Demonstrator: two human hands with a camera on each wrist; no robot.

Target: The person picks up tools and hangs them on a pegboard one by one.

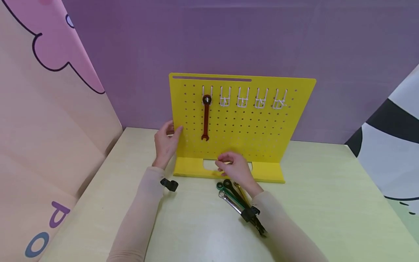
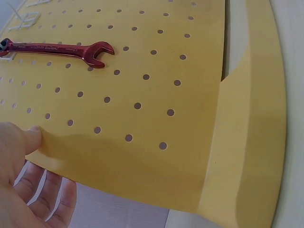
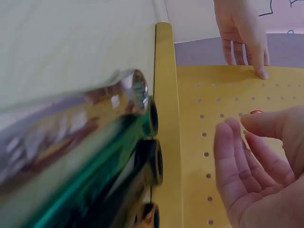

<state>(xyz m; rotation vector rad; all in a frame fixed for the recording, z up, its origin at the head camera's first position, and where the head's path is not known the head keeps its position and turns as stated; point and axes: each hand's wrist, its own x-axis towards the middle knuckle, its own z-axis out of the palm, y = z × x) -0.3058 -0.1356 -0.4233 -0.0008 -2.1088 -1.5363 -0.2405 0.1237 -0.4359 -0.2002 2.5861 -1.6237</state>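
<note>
A yellow pegboard [image 1: 242, 136] stands upright on its base at the middle of the table. My left hand [image 1: 166, 143] holds its left edge, the thumb [image 2: 32, 139] on the front face and the other fingers behind. A red wrench [image 1: 206, 118] hangs by its ring end from the leftmost white hook. My right hand [image 1: 236, 168] is in front of the board's lower part, fingers loosely bent, with nothing in it. Below that hand lies a bunch of wrenches: a silver wrench [image 1: 230, 202], a green wrench [image 3: 90, 164], a black wrench [image 1: 236, 192] and a gold wrench [image 1: 241, 190].
Several white wire hooks [image 1: 242, 97] without tools line the board's top right of the red wrench. A purple backdrop [image 1: 229, 36] rises behind the table [image 1: 193, 218]. Printed panels stand at left and right. Each wrist wears a black strap device [image 1: 169, 184].
</note>
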